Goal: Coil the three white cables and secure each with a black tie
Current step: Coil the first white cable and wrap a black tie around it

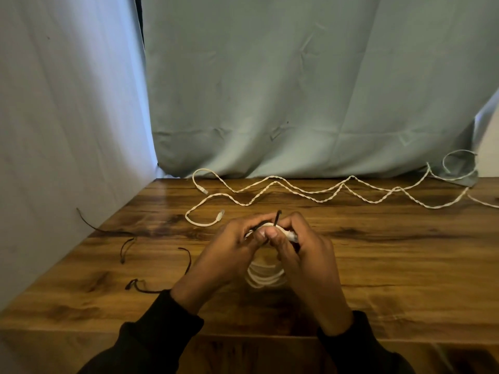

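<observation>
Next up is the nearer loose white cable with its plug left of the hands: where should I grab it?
Pinch the nearer loose cable just behind its plug, coming from above. That end lies free on the table, whereas further right it crosses the other cable.

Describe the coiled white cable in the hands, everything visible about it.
The coiled white cable is a thin white cord wound into several round loops, held up between both hands above the wooden table. Its lower loops hang in view between the wrists; the top is hidden by the fingers. The left hand and right hand pinch it there, where a pale connector end pokes out and a black tie sticks up.
</observation>
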